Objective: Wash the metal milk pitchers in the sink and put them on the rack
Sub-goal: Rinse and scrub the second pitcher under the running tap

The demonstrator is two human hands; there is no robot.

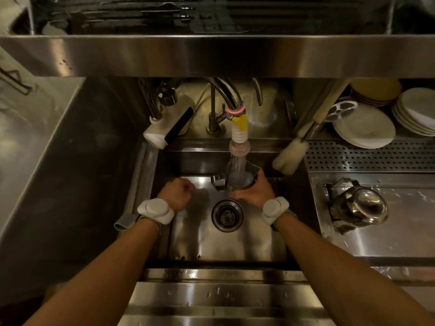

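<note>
Gripping the milk pitcher [244, 181] under the tap [239, 135] is the right hand [255, 192]; left hand [179, 192] seemingly clenched, empty

Bare forearms [113, 267] end in wrists banded by grey straps [124, 223] edged in green, each carrying a pale grey, rounded, two-lobed device: the left pod [155, 211] left of centre, the right pod [275, 209] right of centre.

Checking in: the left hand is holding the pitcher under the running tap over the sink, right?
Not quite. The head view shows the right hand holding the pitcher under the running tap over the sink; the left hand is curled, apart from it, and holds nothing.
</note>
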